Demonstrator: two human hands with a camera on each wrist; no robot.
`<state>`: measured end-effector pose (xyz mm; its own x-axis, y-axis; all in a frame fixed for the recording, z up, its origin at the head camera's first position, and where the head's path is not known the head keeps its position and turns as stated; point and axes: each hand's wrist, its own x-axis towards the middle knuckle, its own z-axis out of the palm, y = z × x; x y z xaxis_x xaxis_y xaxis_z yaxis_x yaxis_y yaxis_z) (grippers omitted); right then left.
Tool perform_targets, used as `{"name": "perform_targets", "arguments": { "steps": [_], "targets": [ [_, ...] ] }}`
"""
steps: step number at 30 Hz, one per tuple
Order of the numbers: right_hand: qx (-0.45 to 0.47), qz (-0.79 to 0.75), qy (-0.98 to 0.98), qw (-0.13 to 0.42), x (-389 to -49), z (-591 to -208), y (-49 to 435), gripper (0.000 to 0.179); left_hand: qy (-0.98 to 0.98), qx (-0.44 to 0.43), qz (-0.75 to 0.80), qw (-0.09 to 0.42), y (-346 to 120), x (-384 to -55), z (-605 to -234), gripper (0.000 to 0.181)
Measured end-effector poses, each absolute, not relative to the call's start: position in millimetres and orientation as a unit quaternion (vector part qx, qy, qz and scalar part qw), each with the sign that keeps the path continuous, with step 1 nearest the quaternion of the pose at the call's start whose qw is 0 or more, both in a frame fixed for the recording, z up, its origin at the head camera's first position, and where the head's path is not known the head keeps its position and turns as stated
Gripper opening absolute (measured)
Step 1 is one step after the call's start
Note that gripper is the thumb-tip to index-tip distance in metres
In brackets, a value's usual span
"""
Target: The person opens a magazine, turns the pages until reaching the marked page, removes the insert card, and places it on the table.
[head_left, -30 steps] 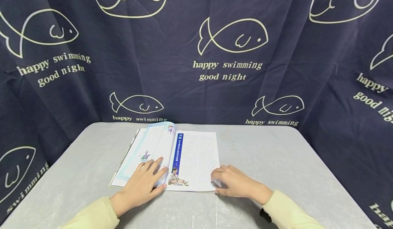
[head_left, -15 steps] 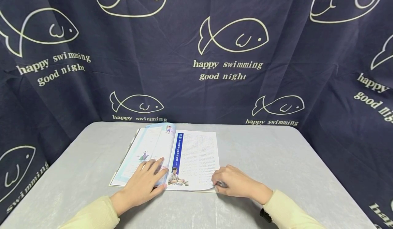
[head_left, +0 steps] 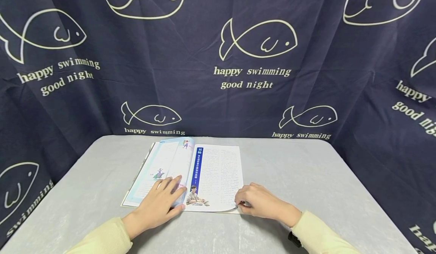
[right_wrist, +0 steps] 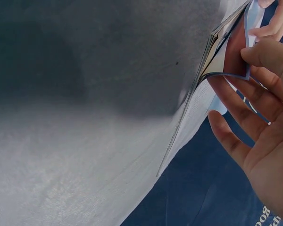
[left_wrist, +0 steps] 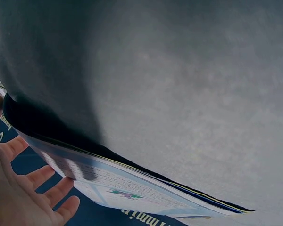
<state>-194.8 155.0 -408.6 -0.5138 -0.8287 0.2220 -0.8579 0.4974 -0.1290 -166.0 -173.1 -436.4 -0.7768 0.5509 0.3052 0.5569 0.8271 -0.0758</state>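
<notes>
An open magazine lies on the table, with a blue title strip and a small printed figure on its right page. My left hand rests on the lower part of the left page, fingers spread and fairly straight. In the left wrist view, the fingertips touch the printed page. At the lower right corner, my right hand pinches a lifted page, which curves up slightly. The right wrist view has the page bent between thumb and fingers; how many sheets are held, I cannot tell.
The grey table extends around the magazine on all sides. A dark blue curtain with white fish drawings and lettering hangs behind the table and along both sides. A black band shows at the right sleeve.
My right fingers have curled round the lower right page corner, and that corner has come up off the sheets below. The left hand stays in the same place.
</notes>
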Motion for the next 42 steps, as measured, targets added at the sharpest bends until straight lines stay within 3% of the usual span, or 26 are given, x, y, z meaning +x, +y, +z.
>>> {"name": "perform_targets", "arguments": {
  "steps": [34,42],
  "targets": [
    [0.462,0.151,-0.869,0.089,-193.9,-408.1,153.9,0.01,-0.942,-0.3,0.006,0.149,-173.7,-166.2,-438.1,0.053],
    [0.449,0.124,-0.876,0.126,-195.6,-407.2,154.4,0.018,-0.944,-0.3,0.012,0.14,-173.8,-166.9,-436.3,0.057]
  ]
}}
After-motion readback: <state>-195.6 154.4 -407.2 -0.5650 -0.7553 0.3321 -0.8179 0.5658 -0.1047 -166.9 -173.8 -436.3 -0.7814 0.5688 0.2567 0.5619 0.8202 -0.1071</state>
